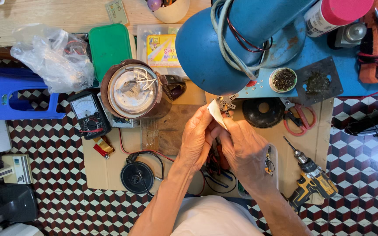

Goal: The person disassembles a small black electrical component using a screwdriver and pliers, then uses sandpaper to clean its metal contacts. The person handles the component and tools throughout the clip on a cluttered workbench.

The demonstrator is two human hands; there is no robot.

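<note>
Both hands meet over a cardboard sheet (pixel 101 168) under a blue desk lamp (pixel 224 41). My left hand (pixel 197 140) and my right hand (pixel 246 146) together pinch a small cream-coloured part with metal contacts (pixel 222 107), held up at the fingertips just below the lamp shade. An upturned brown kettle (pixel 132 89) with its round metal base and white wires showing stands to the left of my hands.
A black analogue multimeter (pixel 88 114) lies left of the kettle. A black round disc (pixel 136 177), a black ring (pixel 263 112), red-handled scissors (pixel 298 119) and a yellow cordless drill (pixel 309 181) lie around. A blue stool (pixel 9 96), plastic bag (pixel 51 57) and green box (pixel 109 46) sit at the left.
</note>
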